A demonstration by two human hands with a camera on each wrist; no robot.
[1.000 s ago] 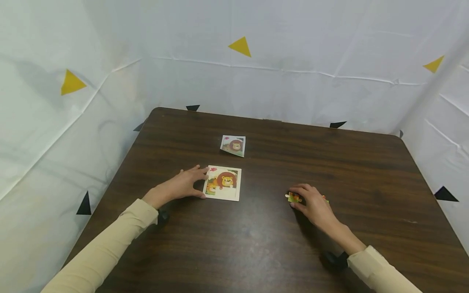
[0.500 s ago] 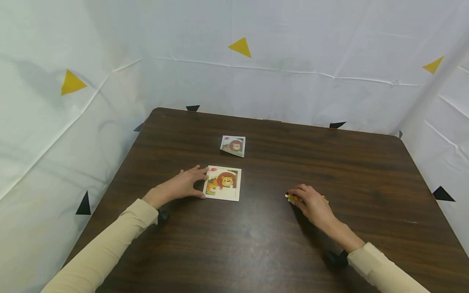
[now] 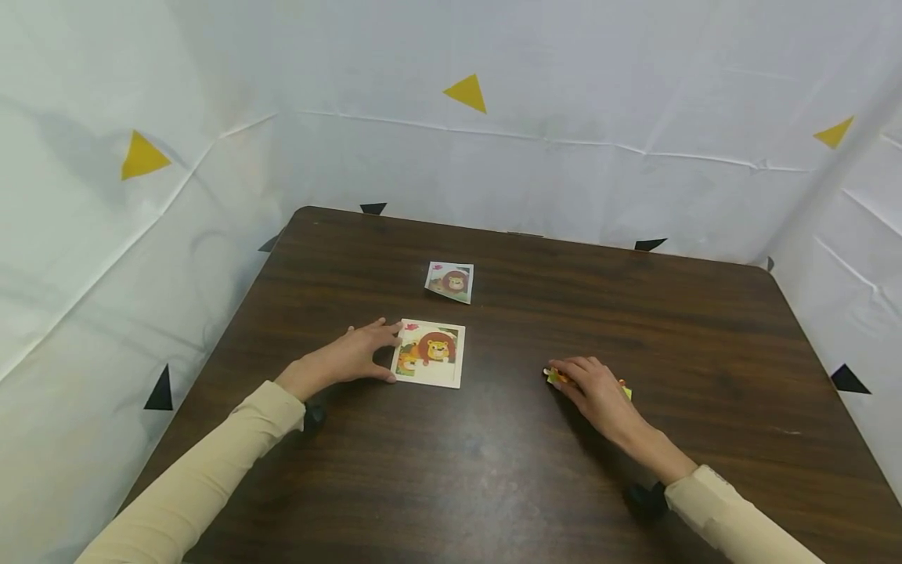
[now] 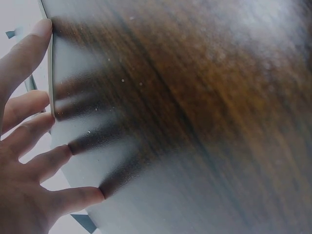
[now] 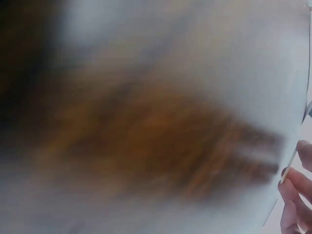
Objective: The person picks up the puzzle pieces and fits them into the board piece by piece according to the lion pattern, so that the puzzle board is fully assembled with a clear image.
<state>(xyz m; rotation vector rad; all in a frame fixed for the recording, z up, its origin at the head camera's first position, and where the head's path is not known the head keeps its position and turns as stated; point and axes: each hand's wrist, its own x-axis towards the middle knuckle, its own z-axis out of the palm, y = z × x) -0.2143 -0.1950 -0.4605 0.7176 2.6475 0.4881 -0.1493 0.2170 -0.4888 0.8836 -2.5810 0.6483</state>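
A square lion puzzle board [image 3: 426, 372] with a pale frame lies on the table, its lower right part bare and pale. My left hand [image 3: 347, 356] touches the board's left edge with spread, fairly straight fingers and thumb; the left wrist view shows the fingertips [image 4: 45, 28] against that thin edge. To the right, my right hand [image 3: 595, 395] pinches a green and orange puzzle piece [image 3: 553, 377] just off the table. In the right wrist view the puzzle piece [image 5: 289, 165] appears edge-on between fingers and thumb. Another puzzle piece [image 3: 626, 389] shows partly behind the right hand.
Beyond the board lies a small lion picture card [image 3: 449, 282] with a curled corner. The dark wooden table [image 3: 395, 486] is bounded by white sheeting [image 3: 564, 78] marked with yellow and black triangles.
My right hand has shifted slightly left with the pinched puzzle piece, which has turned and is more covered by the fingers. The left hand and board stay in place.
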